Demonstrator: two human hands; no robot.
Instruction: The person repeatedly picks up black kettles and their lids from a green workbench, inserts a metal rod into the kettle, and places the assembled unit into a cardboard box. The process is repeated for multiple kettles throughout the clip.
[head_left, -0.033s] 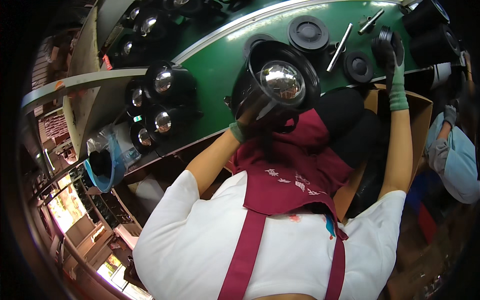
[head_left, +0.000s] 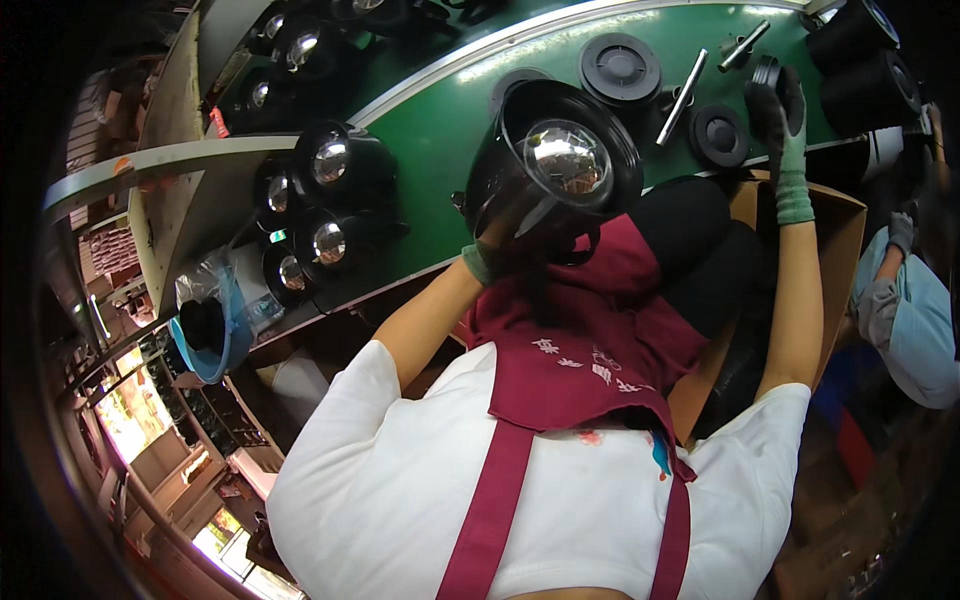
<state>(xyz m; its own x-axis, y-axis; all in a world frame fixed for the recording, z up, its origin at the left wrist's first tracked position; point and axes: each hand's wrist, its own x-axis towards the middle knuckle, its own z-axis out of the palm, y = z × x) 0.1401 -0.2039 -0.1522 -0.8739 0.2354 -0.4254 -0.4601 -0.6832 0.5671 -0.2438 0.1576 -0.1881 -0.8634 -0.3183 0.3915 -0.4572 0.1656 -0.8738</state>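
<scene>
A glossy black lamp housing (head_left: 495,170), round and open at its upper end, is tilted above my lap and the green bench edge. Inside it sits a mirror-like dome (head_left: 568,158). My left hand (head_left: 492,248), in a dark glove with a green cuff, grips the housing from below; most of its fingers are hidden. Out to the right over the bench, my right hand (head_left: 786,120), gloved the same way, is closed around a small stack of black ribbed round caps (head_left: 765,78). A flat black disc (head_left: 719,136) lies on the bench just left of that hand.
Larger black discs (head_left: 620,68) and metal tubes (head_left: 682,97) lie on the green bench (head_left: 430,150). More domed housings (head_left: 345,165) stand at left, above a blue bucket (head_left: 222,350). Black cylinders (head_left: 870,85) stand far right. A cardboard box (head_left: 840,230) is beside my right forearm; another person (head_left: 905,310) is beyond.
</scene>
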